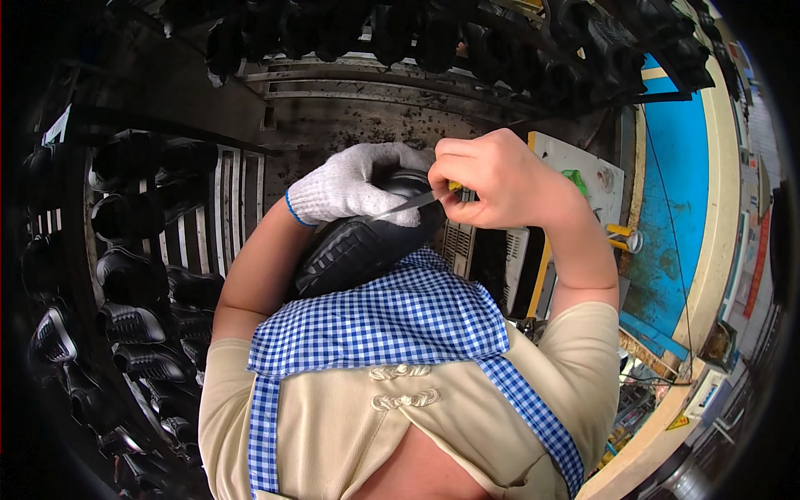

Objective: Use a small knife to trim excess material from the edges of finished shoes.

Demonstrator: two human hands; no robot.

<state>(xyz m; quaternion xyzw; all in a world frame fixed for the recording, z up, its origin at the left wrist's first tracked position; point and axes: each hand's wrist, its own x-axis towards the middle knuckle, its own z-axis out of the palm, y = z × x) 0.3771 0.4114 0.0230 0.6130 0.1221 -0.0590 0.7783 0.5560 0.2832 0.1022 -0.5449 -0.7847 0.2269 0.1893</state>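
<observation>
A black shoe [358,254] with a ridged sole lies tilted against my blue checked apron [375,325]. My left hand [354,185], in a white knit glove with a blue cuff edge, is closed round the shoe's upper part. My bare right hand [496,179] is closed on a knife with a yellow handle, most of which the fingers hide. The thin grey knife blade [407,205] points left and lies along the shoe, close by the gloved thumb. Whether its edge touches the shoe I cannot tell.
Racks with several black shoes [129,217] stand at the left, and more shoes [433,42] line a rack ahead. Dark scraps [392,125] litter the floor. At the right are a white board [587,179], a yellow-and-silver cylinder [623,239] and a blue-topped bench [679,175].
</observation>
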